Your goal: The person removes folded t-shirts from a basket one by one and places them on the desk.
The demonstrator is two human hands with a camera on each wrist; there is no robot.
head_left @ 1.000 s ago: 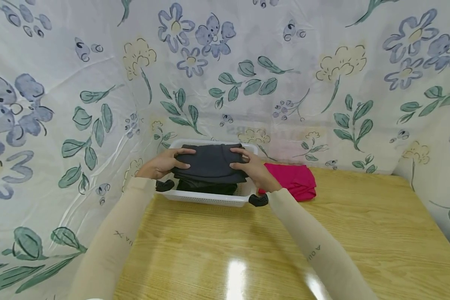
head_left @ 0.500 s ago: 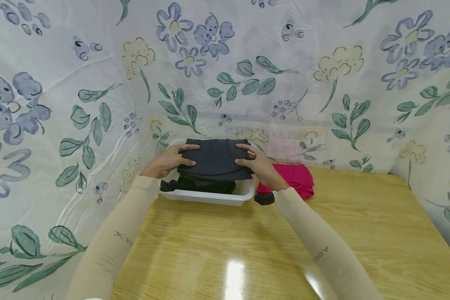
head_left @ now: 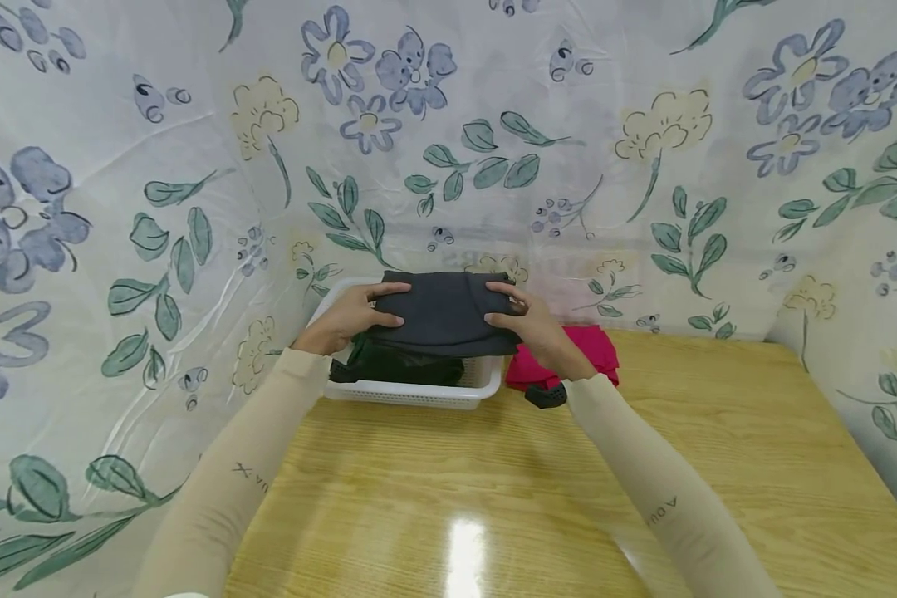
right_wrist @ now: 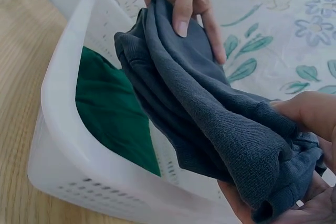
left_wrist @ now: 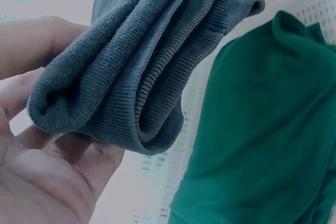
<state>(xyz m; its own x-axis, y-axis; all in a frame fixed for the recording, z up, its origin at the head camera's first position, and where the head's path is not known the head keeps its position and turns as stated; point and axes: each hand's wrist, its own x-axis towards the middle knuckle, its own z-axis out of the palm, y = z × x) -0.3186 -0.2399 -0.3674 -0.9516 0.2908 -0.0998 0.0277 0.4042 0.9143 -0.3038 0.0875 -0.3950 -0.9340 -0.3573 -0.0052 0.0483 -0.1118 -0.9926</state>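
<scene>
A folded dark grey garment [head_left: 448, 311] is held between both hands above the white plastic basket [head_left: 411, 397]. My left hand [head_left: 347, 317] grips its left end, thumb and fingers around the folded layers. The right hand [head_left: 536, 328] pinches the other end the same way. In the left wrist view the garment's ribbed, rolled layers [left_wrist: 121, 72] show close up beside the palm. Below it a folded green cloth [left_wrist: 262, 129] lies in the basket; it looks nearly black in the head view. The right wrist view shows the garment over the basket's rim, with the green cloth inside.
A folded bright pink-red cloth [head_left: 594, 349] lies on the wooden table [head_left: 680, 432] just right of the basket, partly behind the right hand. A floral curtain [head_left: 448, 149] hangs behind the basket and at both sides.
Both hands have lifted the grey garment up off the stack and shifted it to the right. More of the green cloth and the basket's inside shows beneath.
</scene>
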